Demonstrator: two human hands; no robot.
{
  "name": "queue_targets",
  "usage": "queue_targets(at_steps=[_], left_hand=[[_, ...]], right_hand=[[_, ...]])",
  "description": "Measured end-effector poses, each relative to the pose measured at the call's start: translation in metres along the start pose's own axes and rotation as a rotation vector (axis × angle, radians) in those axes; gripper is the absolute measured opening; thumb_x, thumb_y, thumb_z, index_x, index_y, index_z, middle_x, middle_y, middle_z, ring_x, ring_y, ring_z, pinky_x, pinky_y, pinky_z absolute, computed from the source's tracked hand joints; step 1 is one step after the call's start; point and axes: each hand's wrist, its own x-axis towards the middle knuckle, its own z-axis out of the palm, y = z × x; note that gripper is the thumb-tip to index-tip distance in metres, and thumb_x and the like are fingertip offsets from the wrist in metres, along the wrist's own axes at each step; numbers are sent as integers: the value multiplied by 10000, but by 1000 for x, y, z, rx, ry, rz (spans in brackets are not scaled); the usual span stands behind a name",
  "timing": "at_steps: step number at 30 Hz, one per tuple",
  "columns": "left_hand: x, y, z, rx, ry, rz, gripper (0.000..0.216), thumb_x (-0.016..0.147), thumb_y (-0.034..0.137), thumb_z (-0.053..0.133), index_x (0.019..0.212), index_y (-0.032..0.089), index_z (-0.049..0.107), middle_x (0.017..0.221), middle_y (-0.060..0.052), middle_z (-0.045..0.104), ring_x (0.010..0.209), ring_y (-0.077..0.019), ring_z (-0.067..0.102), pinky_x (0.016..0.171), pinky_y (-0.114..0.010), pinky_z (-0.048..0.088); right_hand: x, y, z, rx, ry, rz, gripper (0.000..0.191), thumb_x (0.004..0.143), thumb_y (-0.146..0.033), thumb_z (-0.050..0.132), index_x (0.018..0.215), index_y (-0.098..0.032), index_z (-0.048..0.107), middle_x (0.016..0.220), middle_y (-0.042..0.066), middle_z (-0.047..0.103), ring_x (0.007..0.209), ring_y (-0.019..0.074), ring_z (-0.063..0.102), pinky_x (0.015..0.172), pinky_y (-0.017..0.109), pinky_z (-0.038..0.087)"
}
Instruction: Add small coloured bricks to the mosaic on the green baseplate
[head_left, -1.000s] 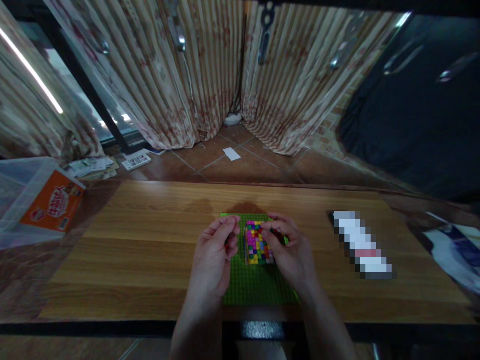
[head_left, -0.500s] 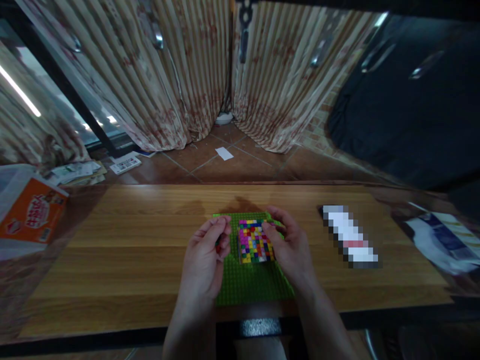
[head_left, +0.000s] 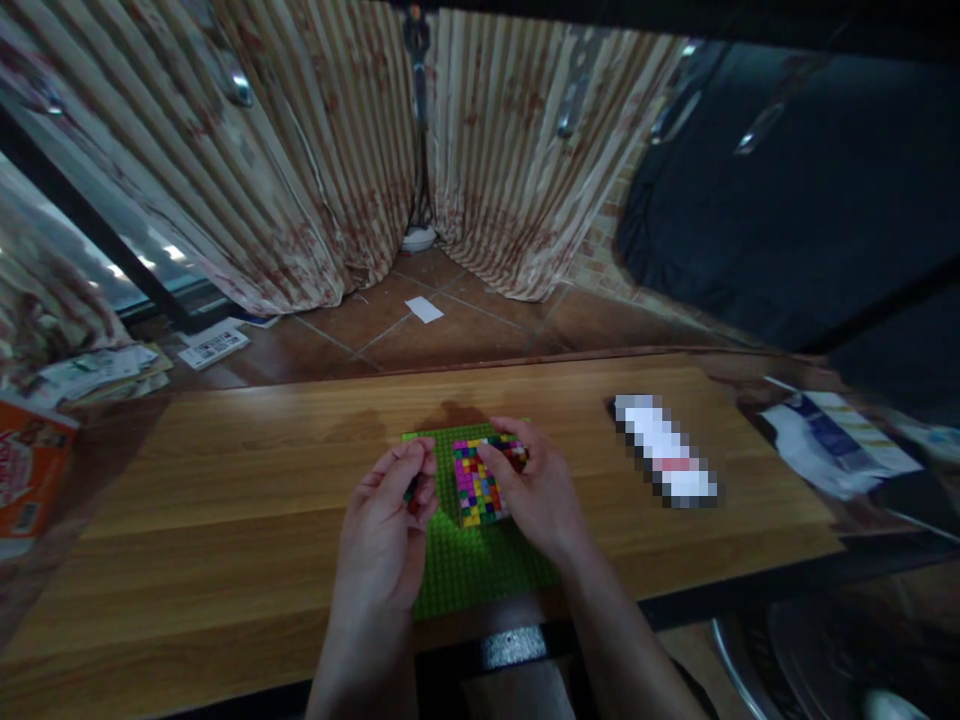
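Observation:
A green studded baseplate [head_left: 480, 575] lies on the wooden table, partly under my hands. On it sits a low square block of many-coloured toy bricks [head_left: 471, 490], its right side covered by my right hand. That hand [head_left: 536, 490] lays its thumb on the block's top, while the other fingers curl around the far right side. Left of the block, my left hand [head_left: 390, 500] is closed with thumb and forefinger pinched. Small dark green and red toy bricks [head_left: 411, 490] peek out between its fingers; how many is hidden.
A phone with a blurred screen [head_left: 664, 450] lies on the table [head_left: 225, 520] to the right. Beyond the right edge is a white and blue package [head_left: 832, 440]. An orange-labelled box [head_left: 34, 465] stands at the left. Curtains [head_left: 300, 180] hang behind the tiled floor.
The camera has turned slightly right, so the scene sits further left. My right thumb has slid left and inward across the block's top. The left hand keeps its pinch.

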Motion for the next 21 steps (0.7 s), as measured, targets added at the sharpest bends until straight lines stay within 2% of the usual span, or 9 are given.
queue_targets(at_steps=[21], left_hand=[[0,1,2,24,43,-11,244,586,212,819,775,115,698,669,16,571,514,-33,426,434,-137,321]], right_hand=[[-1,-2,4,-55,-3,-38,292,890,-366,606,1125,-207,677,1110,97,685,1066,262,606,944,441,488]])
